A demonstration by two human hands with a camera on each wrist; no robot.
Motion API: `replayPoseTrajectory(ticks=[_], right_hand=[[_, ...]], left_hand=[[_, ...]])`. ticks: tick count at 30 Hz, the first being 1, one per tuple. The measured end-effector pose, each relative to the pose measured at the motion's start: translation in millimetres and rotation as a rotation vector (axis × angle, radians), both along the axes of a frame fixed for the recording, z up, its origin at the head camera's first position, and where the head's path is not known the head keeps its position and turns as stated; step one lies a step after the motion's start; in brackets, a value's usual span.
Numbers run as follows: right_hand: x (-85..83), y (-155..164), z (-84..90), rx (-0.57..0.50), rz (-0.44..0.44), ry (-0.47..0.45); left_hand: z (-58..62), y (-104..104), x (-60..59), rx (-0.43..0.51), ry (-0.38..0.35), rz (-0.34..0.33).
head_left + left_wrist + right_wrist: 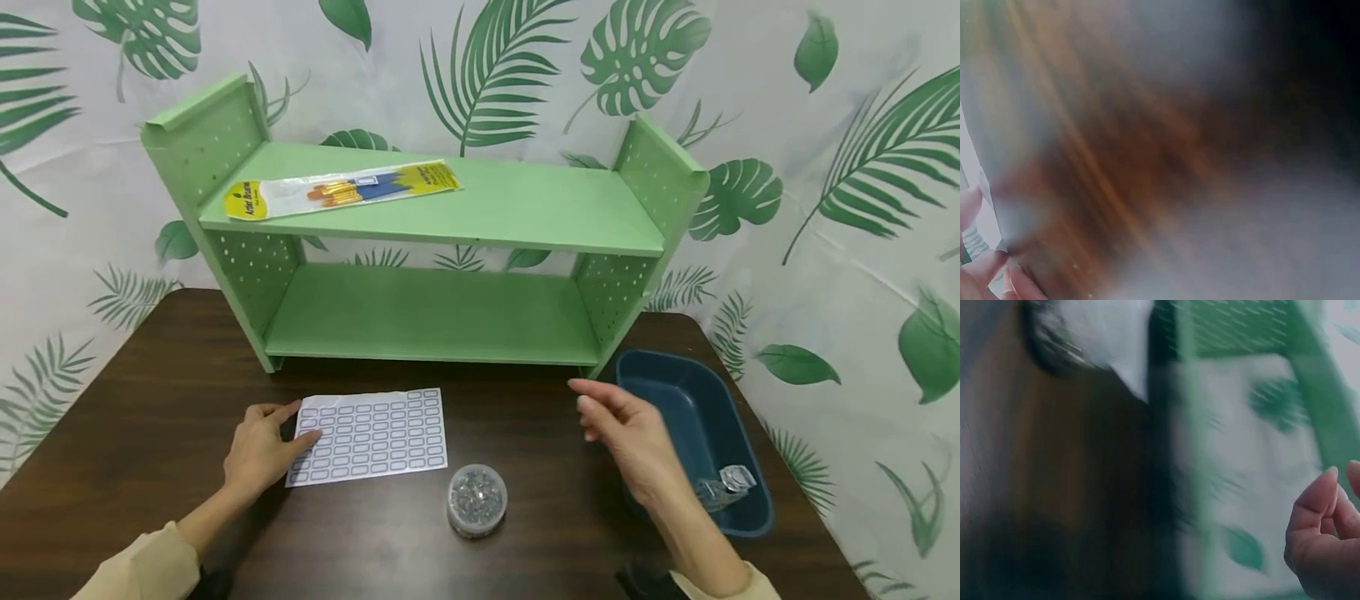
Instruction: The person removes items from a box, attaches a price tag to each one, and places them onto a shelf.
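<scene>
A white sheet of small blue-outlined labels (371,437) lies on the dark table, its upper left corner slightly creased. My left hand (262,446) rests at the sheet's left side, thumb on the labels and forefinger at the corner. In the left wrist view, the fingertips (985,265) meet the edge of the paper. My right hand (630,425) hovers by the blue tray (663,392), fingers loosely bent and nothing between them. A round clear jar (477,500) of silvery bits stands between the hands, close to the sheet's lower right corner.
A green two-level shelf (435,312) spans the back of the table. On its upper board lies a packet of paintbrushes (345,190). Inside the tray, a small clear bottle (723,487) lies on its side. A leaf-patterned cloth (525,75) hangs behind.
</scene>
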State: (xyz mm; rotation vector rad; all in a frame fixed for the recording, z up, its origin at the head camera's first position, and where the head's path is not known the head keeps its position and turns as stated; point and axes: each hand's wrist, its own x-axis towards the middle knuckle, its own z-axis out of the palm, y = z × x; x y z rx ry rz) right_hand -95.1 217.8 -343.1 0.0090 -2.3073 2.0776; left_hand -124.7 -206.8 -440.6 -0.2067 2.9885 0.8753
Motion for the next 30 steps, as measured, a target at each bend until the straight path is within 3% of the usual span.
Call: replayPoseTrajectory(ticks=[2, 5, 12, 22, 30], right_hand=[[-20.1, -19.8, -16.0, 0.037, 0.086, -0.107], [-49.5, -42.2, -38.7, 0.123, 0.178, -0.197], [-94.7, -82.3, -78.6, 0.331, 0.298, -0.232], [-114.2, -129.0, -94.9, 0.552, 0.353, -0.102], [-119.1, -143.4, -94.7, 0.696, 0.306, 0.01]], left_hand=[[0.0, 1.7, -1.8, 0.005, 0.004, 0.006], [-1.5, 4.7, -4.6, 0.008, 0.009, 0.008], [-7.3, 7.7, -2.0, 0.011, 0.036, 0.023], [-6.6, 3.2, 5.9, 0.021, 0.04, 0.071], [-4.3, 0.9, 2.5, 0.032, 0.062, 0.103]])
